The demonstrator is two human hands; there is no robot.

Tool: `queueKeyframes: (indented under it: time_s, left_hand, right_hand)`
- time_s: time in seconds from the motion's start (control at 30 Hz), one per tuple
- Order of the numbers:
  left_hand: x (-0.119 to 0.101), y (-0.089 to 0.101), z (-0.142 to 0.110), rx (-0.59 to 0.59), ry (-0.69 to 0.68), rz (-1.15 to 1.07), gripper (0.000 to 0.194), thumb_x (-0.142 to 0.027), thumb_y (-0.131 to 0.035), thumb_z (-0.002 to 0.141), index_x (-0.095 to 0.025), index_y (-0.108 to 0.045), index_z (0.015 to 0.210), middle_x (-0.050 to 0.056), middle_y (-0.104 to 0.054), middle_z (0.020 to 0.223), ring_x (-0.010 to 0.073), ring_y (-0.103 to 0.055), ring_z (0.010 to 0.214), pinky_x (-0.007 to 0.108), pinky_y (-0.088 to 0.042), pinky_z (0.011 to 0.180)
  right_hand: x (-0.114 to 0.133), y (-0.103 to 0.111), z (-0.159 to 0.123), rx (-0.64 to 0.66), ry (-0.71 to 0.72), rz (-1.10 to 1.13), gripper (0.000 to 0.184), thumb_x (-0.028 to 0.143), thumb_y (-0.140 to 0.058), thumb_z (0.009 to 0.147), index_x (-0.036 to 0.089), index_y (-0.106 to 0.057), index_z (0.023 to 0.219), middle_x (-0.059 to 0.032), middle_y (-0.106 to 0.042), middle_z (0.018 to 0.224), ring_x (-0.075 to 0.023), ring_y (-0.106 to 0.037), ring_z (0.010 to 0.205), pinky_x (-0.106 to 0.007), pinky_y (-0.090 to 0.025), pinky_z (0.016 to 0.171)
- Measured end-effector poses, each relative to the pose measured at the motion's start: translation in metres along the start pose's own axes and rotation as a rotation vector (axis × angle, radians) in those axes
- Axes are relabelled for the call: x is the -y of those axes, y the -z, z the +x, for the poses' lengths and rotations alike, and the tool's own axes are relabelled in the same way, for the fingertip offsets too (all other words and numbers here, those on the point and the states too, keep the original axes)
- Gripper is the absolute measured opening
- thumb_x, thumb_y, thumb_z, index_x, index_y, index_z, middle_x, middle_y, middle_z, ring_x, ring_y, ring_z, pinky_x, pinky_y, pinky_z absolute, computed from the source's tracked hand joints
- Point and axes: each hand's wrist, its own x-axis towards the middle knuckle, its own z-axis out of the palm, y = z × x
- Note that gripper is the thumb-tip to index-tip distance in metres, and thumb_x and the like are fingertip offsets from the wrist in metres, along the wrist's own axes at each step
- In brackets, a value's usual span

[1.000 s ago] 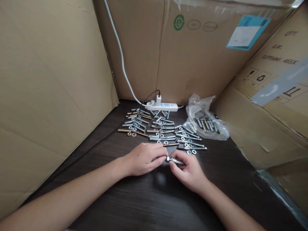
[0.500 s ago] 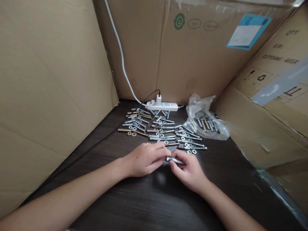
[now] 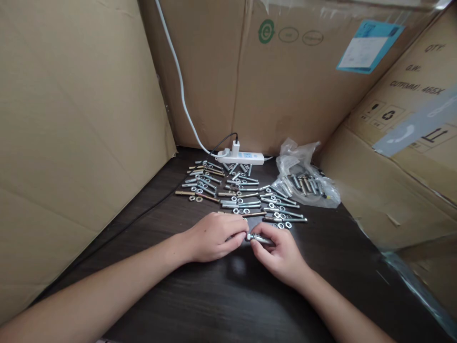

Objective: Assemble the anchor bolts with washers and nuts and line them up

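Note:
My right hand (image 3: 280, 250) is closed around a silver expansion bolt (image 3: 263, 239), its thumb and index finger near the washers. The bolt lies almost level and points left, with a hex nut (image 3: 249, 236) at its left end. My left hand (image 3: 219, 238) is bent with fingers together, its fingertips at the nut's outer side; the exact contact is partly hidden. Beyond both hands, rows of disassembled bolts and sleeves (image 3: 243, 205) lie on the dark table, with loose nuts and washers (image 3: 282, 226) among them.
A clear plastic bag (image 3: 300, 162) holding several bolts sits at the back right. Behind the rows is a white power strip (image 3: 246, 158) with a plugged-in adapter (image 3: 235, 148). A black cable (image 3: 143, 212) crosses the left side. Cardboard boxes (image 3: 207, 71) wall in the table (image 3: 200, 305).
My left fingertips moved right over the nut, then drew back slightly left, showing more of it. My right hand keeps the bolt in nearly the same place.

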Motion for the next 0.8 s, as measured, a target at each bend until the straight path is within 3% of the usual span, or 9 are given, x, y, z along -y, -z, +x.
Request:
queueKeyframes:
  time_s: [0.23, 0.47, 0.8]
  left_hand:
    - [-0.0008, -0.0006, -0.0008, -0.054, 0.010, -0.043, 0.015, -0.021, -0.038, 0.093, -0.018, -0.050, 0.101, 0.003, -0.057, 0.093, 0.0135, -0.053, 0.079, 0.023, -0.040, 0.070]
    - [0.0019, -0.0026, -0.0034, -0.069, -0.077, -0.026, 0.022, -0.015, -0.040, 0.090, -0.021, -0.052, 0.107, 0.003, -0.054, 0.097, 0.0130, -0.053, 0.080, 0.022, -0.040, 0.071]
    - [-0.0019, 0.0016, -0.0015, -0.023, -0.020, -0.061, 0.014, -0.021, -0.040, 0.091, -0.018, -0.053, 0.098, 0.003, -0.056, 0.092, 0.0139, -0.052, 0.081, 0.023, -0.040, 0.071]
  right_hand:
    - [0.0007, 0.0003, 0.0003, -0.012, 0.006, 0.007, 0.010, 0.023, -0.052, 0.079, 0.016, -0.056, 0.074, 0.0031, -0.047, 0.060, -0.0082, -0.038, 0.051, -0.018, -0.032, 0.048]
    - [0.0004, 0.0005, 0.0011, -0.025, 0.023, 0.003, 0.009, 0.022, -0.052, 0.079, 0.016, -0.054, 0.073, 0.0042, -0.044, 0.058, -0.0077, -0.037, 0.050, -0.018, -0.031, 0.047]
    - [0.0018, 0.0003, -0.0001, 0.002, 0.012, 0.021, 0.009, 0.022, -0.052, 0.079, 0.016, -0.054, 0.073, 0.0037, -0.045, 0.059, -0.0080, -0.037, 0.050, -0.018, -0.031, 0.047]
